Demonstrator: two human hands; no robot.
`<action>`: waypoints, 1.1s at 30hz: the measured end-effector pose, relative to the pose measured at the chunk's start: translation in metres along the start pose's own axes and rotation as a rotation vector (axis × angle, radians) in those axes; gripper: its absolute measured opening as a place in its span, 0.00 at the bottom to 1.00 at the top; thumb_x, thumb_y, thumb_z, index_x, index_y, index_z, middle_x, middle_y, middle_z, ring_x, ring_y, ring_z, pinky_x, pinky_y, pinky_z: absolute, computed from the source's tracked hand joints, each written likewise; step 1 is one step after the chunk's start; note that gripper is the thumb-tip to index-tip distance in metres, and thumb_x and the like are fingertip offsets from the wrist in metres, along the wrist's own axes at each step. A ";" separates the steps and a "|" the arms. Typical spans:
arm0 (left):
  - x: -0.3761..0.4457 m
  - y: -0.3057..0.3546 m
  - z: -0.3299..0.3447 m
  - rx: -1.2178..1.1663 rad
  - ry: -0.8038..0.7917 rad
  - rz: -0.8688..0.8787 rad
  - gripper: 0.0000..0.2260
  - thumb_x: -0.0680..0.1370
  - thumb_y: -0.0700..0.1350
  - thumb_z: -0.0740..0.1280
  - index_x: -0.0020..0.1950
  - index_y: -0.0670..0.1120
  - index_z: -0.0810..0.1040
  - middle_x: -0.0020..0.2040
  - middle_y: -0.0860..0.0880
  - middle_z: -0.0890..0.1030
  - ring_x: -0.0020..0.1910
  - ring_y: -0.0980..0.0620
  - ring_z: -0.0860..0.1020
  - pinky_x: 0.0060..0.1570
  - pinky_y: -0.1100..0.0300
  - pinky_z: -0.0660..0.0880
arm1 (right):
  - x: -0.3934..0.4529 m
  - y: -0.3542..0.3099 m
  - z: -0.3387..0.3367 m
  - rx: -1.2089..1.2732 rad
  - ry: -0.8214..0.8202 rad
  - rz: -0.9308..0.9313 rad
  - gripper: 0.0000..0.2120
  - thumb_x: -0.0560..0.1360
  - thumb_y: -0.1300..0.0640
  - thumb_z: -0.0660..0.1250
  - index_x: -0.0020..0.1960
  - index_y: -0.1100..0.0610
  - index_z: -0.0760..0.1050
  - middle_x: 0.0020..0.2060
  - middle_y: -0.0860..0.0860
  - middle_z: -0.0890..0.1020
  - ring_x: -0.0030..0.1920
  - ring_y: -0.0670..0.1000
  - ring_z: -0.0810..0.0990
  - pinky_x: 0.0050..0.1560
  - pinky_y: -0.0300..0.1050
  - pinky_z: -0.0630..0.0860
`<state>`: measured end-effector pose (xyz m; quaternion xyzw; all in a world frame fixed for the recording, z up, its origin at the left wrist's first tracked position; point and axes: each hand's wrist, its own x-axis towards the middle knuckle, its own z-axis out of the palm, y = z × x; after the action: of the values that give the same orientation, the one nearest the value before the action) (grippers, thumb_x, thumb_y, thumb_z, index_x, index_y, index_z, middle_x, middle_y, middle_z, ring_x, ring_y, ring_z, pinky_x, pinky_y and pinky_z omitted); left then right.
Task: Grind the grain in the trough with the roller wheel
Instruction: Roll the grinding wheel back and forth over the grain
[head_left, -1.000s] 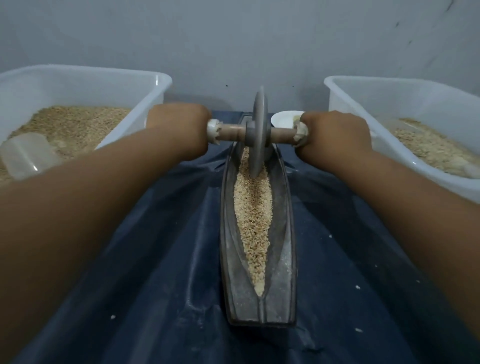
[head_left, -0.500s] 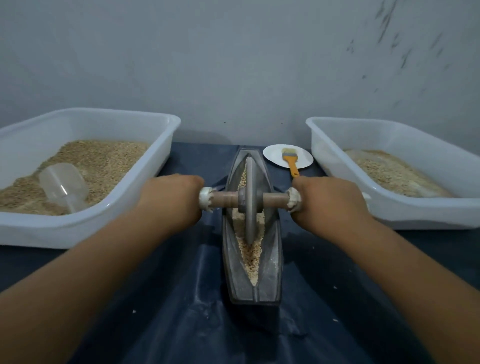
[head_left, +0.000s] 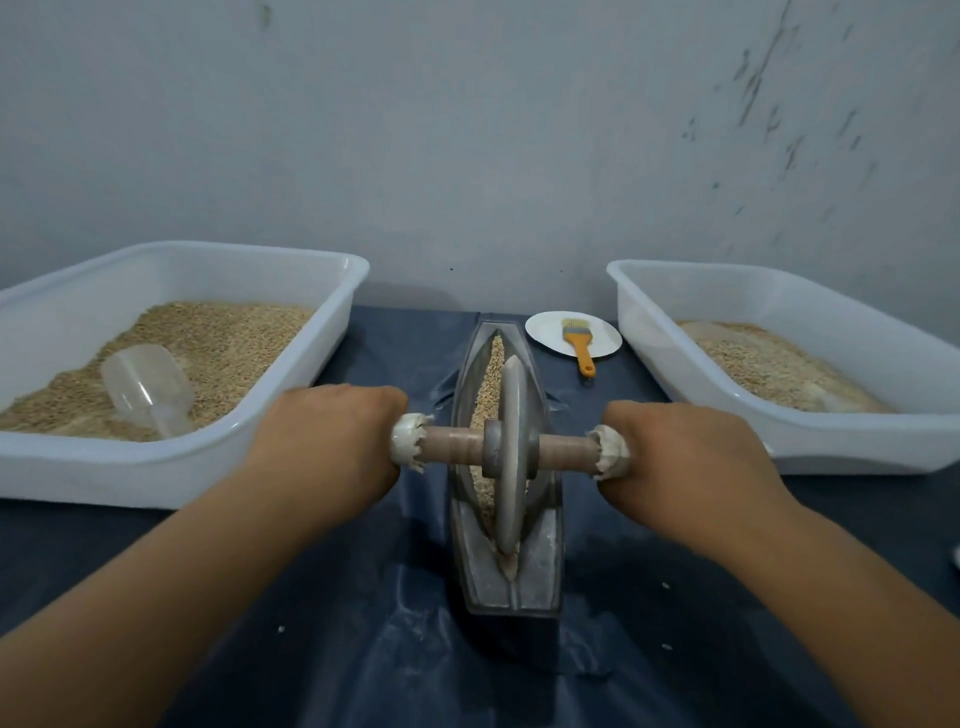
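Roller wheel (head_left: 511, 452) stands upright on edge in the boat-shaped trough (head_left: 543, 561), near its close end; its axle lies crosswise, the trough lengthwise. Left hand (head_left: 332, 441) and right hand (head_left: 685, 457), arms outstretched, curl fingers around the axle ends.

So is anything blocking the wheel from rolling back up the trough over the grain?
Nothing visible. The wheel sits in the trough near its close end, and only grain lies ahead in the channel. The brush lies off to the side.
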<state>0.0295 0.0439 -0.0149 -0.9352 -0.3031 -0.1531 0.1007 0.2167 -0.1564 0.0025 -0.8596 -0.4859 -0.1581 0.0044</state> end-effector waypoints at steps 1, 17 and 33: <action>-0.002 0.000 -0.001 0.009 0.014 0.003 0.06 0.70 0.51 0.64 0.37 0.54 0.67 0.30 0.55 0.73 0.31 0.58 0.71 0.30 0.60 0.65 | -0.003 0.001 -0.002 -0.002 0.004 -0.006 0.10 0.70 0.44 0.63 0.38 0.45 0.64 0.29 0.44 0.71 0.29 0.42 0.68 0.26 0.41 0.57; 0.062 0.001 0.028 0.015 -0.121 -0.053 0.09 0.69 0.49 0.67 0.35 0.55 0.66 0.33 0.55 0.74 0.33 0.56 0.72 0.34 0.60 0.67 | 0.061 0.012 0.042 0.013 0.004 0.047 0.13 0.69 0.45 0.65 0.35 0.45 0.61 0.29 0.43 0.70 0.29 0.44 0.67 0.27 0.40 0.57; 0.151 -0.007 0.037 0.012 -0.084 -0.074 0.04 0.70 0.48 0.67 0.42 0.53 0.73 0.36 0.52 0.76 0.36 0.49 0.76 0.33 0.58 0.66 | 0.153 0.036 0.068 0.025 0.168 0.083 0.03 0.67 0.52 0.62 0.39 0.50 0.72 0.26 0.45 0.71 0.26 0.49 0.66 0.27 0.40 0.59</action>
<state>0.1501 0.1415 0.0035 -0.9284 -0.3423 -0.1154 0.0875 0.3377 -0.0370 -0.0144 -0.8625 -0.4498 -0.2233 0.0624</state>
